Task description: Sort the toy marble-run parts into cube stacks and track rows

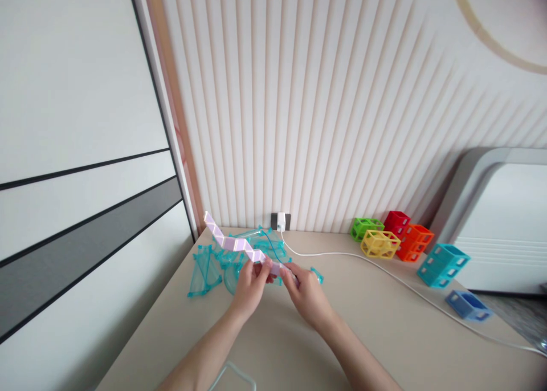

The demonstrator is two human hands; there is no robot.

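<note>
Both hands grip a pink and white snake puzzle (pixel 234 244), a folding twisty toy of linked wedges. My left hand (pixel 251 282) pinches it near the middle, fingers closed around a segment. My right hand (pixel 304 291) is closed on the end at the right, which its fingers partly hide. From my left hand the free part zigzags up and to the left, above the table. Beneath and behind it lie several translucent teal plastic frame pieces (pixel 205 271), spread loosely.
Toward the right stand hollow blocks: green (pixel 363 227), yellow (pixel 380 244), red (pixel 397 222), orange (pixel 414 241), teal (pixel 443 264) and blue (pixel 469 305). A white cable (pixel 342 253) runs from a wall plug (pixel 281 221) across the table (pixel 290 345). A cabinet (pixel 85 220) flanks the left side.
</note>
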